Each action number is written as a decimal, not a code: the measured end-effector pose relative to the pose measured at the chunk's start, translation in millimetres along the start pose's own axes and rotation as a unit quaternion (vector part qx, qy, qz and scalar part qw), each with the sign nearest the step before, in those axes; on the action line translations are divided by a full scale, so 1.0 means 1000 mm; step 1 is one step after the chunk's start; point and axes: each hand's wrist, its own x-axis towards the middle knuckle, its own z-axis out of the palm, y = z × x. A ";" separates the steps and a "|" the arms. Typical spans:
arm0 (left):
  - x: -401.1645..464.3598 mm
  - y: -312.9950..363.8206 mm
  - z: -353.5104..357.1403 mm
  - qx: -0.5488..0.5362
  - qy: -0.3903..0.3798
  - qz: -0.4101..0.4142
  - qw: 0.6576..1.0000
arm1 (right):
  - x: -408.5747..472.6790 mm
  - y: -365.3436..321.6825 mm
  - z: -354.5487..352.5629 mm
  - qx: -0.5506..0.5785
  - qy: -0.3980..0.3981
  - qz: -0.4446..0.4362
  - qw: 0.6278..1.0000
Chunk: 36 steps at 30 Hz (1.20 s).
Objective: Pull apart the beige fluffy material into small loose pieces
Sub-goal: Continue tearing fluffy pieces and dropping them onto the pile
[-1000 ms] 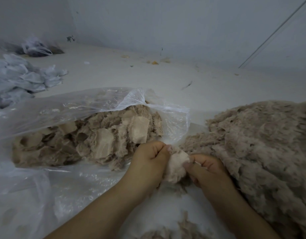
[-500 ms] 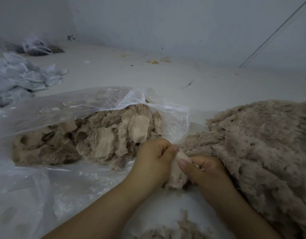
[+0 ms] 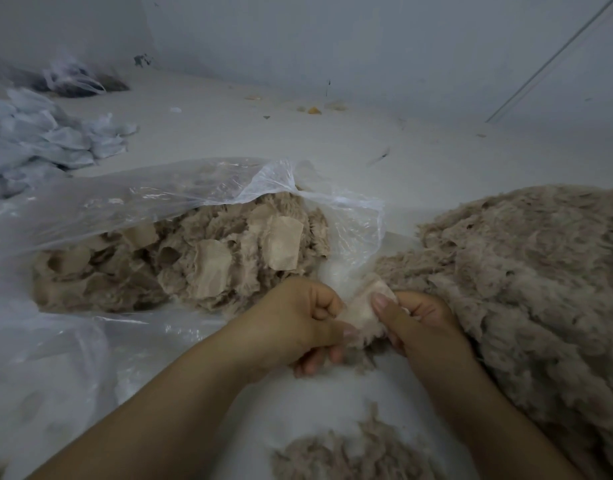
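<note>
A big fluffy pile (image 3: 526, 292) is heaped on the right of the worktop (image 3: 298, 140), within easy reach, likely the loosened material. On the left, a clear bag (image 3: 142, 202) lies open on its side, its mouth turned toward the hands, so the beige patches (image 3: 208, 268) inside can be drawn out. At the far left, a heap of white scraps (image 3: 45, 140) is left well apart. Between bag and pile, one piece (image 3: 364, 310) is pinched from both sides: the left hand (image 3: 298, 323) is curled on one edge, the right hand (image 3: 419, 323) clamped on the other, thumb on top. Opposed grips like these are suited to tearing. A small tuft (image 3: 346, 452) lies below.
</note>
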 end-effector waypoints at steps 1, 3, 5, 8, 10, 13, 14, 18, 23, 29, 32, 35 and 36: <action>-0.002 -0.001 -0.003 0.002 -0.001 0.000 1.000 | 0.000 -0.001 0.001 -0.001 0.003 -0.002 1.000; -0.005 0.000 -0.010 0.017 -0.006 0.001 1.000 | 0.000 0.000 0.000 -0.007 0.011 -0.003 1.000; -0.009 0.001 -0.015 0.044 -0.045 -0.010 0.998 | 0.001 -0.001 0.001 -0.018 0.014 0.001 1.000; -0.015 0.002 -0.018 0.089 -0.143 -0.056 0.984 | 0.004 -0.002 0.001 0.005 0.046 0.031 0.998; -0.019 0.003 -0.019 0.109 -0.202 -0.084 0.970 | 0.005 -0.001 0.000 -0.002 0.054 0.031 0.998; -0.024 0.009 -0.016 0.155 -0.227 -0.100 0.956 | 0.002 0.000 0.000 -0.050 0.026 0.007 0.998; -0.023 0.011 -0.013 0.182 -0.182 -0.086 0.963 | 0.001 0.000 0.000 -0.051 0.023 0.004 0.998; -0.010 0.014 0.005 0.219 0.110 0.018 0.969 | -0.003 -0.005 0.000 -0.016 -0.014 -0.006 1.000; 0.002 0.011 0.023 0.072 0.149 0.065 0.984 | 0.000 -0.004 0.000 -0.029 0.001 -0.003 1.000; 0.007 0.011 0.025 -0.057 0.161 0.055 0.984 | -0.002 -0.005 0.001 -0.018 -0.039 -0.006 0.999; 0.010 0.008 0.022 -0.051 0.227 0.062 0.971 | 0.001 -0.003 0.000 -0.010 -0.014 0.017 1.000; 0.013 0.012 0.014 -0.069 0.248 0.084 0.963 | 0.003 -0.004 0.000 -0.007 -0.006 0.025 1.000; 0.012 0.014 0.013 -0.066 0.244 0.089 0.963 | 0.002 -0.005 0.001 -0.003 -0.011 0.013 1.000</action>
